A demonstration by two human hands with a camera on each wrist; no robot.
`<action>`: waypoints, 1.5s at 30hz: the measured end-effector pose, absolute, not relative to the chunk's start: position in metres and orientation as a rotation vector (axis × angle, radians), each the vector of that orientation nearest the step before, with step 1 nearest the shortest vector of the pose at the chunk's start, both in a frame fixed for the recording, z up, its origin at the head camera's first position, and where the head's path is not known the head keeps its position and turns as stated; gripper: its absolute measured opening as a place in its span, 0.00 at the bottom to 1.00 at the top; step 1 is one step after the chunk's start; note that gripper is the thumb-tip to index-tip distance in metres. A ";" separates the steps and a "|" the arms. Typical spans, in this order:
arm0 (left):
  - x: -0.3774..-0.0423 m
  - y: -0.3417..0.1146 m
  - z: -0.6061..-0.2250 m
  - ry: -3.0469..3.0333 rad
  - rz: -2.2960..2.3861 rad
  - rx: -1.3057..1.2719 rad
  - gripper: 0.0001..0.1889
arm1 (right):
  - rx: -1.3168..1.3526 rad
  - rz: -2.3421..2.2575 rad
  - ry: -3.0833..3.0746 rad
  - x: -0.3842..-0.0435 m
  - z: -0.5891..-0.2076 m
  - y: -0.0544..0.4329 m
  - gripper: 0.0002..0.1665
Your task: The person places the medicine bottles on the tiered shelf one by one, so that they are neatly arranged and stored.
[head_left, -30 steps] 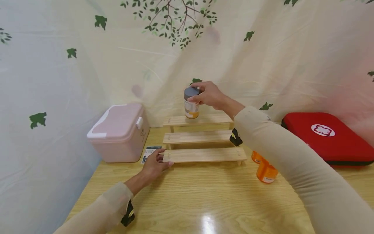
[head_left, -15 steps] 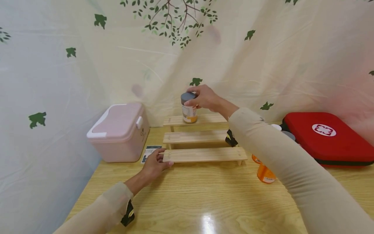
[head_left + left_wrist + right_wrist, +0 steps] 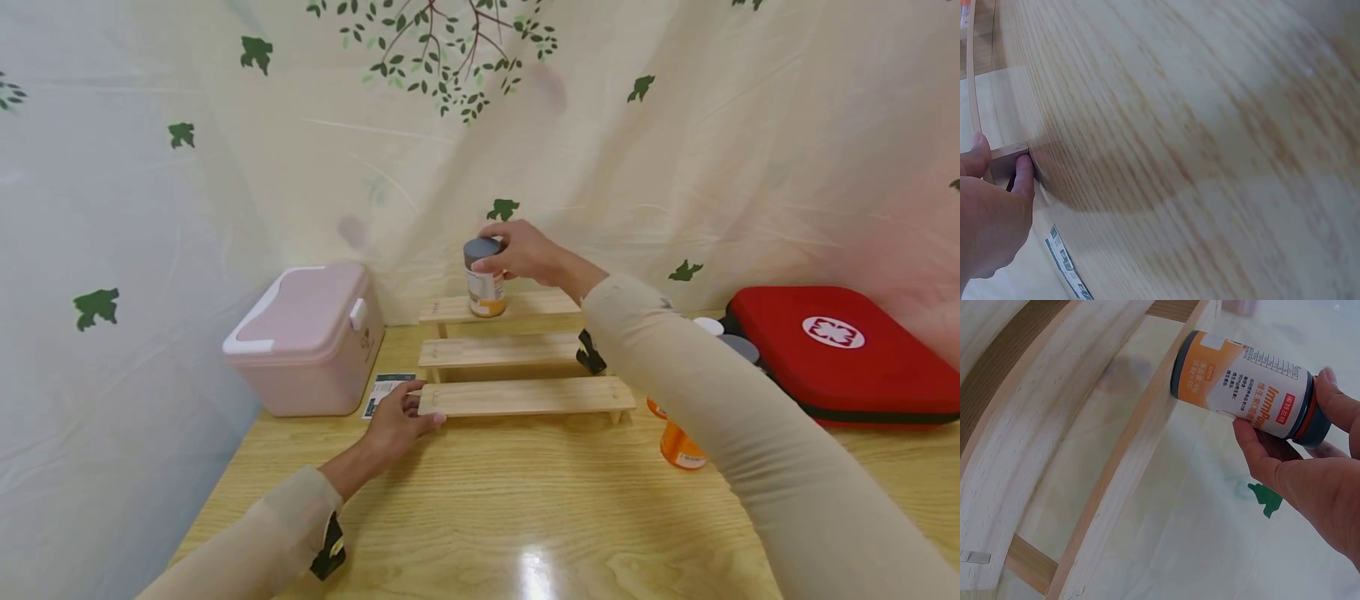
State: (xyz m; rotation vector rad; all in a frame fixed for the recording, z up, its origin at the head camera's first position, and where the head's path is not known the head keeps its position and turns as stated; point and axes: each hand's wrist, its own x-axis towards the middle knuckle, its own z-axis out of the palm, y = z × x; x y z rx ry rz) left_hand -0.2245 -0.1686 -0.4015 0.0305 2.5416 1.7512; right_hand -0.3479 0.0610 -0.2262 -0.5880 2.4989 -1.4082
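A three-step wooden display rack (image 3: pixel 525 397) stands on the table. My left hand (image 3: pixel 395 423) pinches the left end of its lowest step; in the left wrist view, the thumb and a finger (image 3: pixel 1024 175) lie on either side of the wood. On the left part of the top step, a vitamin bottle (image 3: pixel 487 292) stands upright, with a dark grey cap and a white and orange label. My right hand (image 3: pixel 525 250) grips the bottle near its cap, thumb and fingers around it. The right wrist view shows the bottle's base (image 3: pixel 1184 365) against the top step (image 3: pixel 1129 447).
A pink lidded box (image 3: pixel 300 342) stands left of the rack, with a printed card (image 3: pixel 386 392) between them. On the right are an orange bottle (image 3: pixel 681 448), other bottles partly hidden by my right sleeve, and a red first-aid case (image 3: pixel 832 358). A patterned curtain hangs behind.
My right hand has lowered the vitamin bottle slightly leftward onto the top step, and it has barely moved over the last half second. The left hand stays at the rack.
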 end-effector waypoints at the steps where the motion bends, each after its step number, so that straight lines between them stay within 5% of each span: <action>1: -0.224 -0.169 -0.401 2.543 1.750 0.031 0.34 | -0.586 -1.405 2.500 -0.348 -0.226 0.061 0.36; 24: -0.230 -0.168 -0.406 2.591 1.685 -0.009 0.34 | -0.588 -1.321 2.512 -0.341 -0.211 0.072 0.46; 45: -0.225 -0.171 -0.404 2.566 1.748 0.070 0.33 | -0.658 -1.028 2.773 -0.283 -0.200 0.206 0.42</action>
